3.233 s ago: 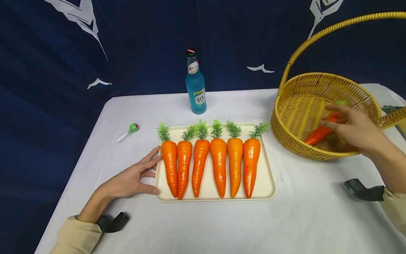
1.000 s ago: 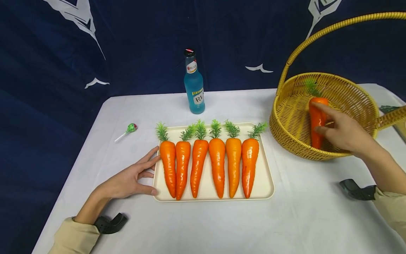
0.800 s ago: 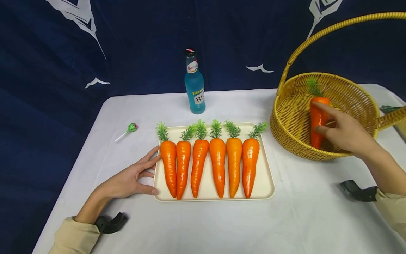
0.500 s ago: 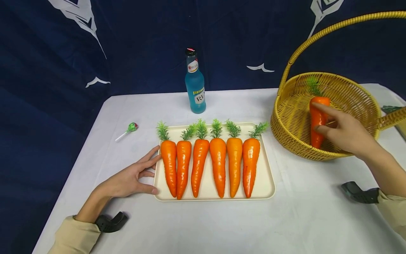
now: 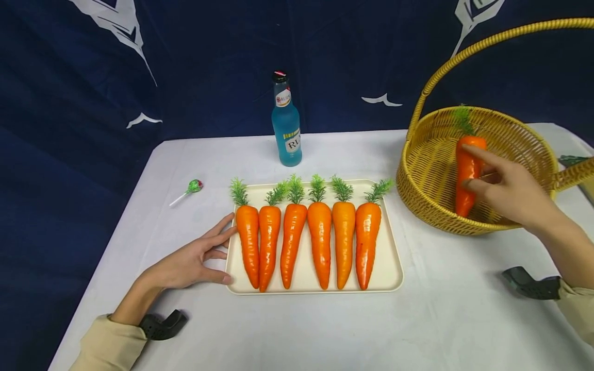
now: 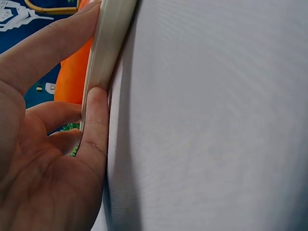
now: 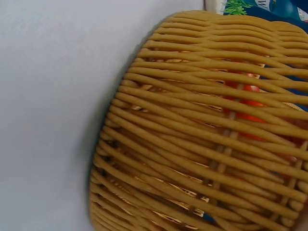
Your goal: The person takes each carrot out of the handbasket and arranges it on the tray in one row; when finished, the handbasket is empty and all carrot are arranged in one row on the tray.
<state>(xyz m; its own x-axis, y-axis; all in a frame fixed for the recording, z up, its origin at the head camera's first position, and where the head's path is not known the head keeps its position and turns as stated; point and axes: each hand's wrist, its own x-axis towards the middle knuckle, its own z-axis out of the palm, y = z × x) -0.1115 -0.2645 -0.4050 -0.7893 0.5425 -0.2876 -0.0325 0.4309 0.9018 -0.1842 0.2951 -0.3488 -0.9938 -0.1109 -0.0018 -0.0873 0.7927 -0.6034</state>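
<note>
In the head view, my right hand [image 5: 515,193] reaches into the yellow woven basket [image 5: 431,216] and holds an orange carrot [image 5: 467,170] between thumb and fingers. Its green leafy top points to the back of the basket. My left hand [image 5: 192,260] rests at the left edge of a cream tray [image 5: 387,273], fingers spread and thumb by the near corner. The left wrist view shows its fingertips against the tray's side wall [image 6: 108,53]. Several carrots [image 5: 320,242] lie side by side on the tray. From the right wrist, the basket's weave [image 7: 192,120] mostly hides carrot and hand.
Behind the tray stands a blue bottle [image 5: 286,126]. A green-wrapped lollipop [image 5: 187,191] lies on the white cloth to the left. The basket's tall handle [image 5: 496,38] arches over its opening. A dark blue curtain [image 5: 209,67] hangs at the back.
The carrot in the basket has turned from slanting to pointing nearly straight back, then lifted slightly with my right hand. My left hand has stayed by the tray.
</note>
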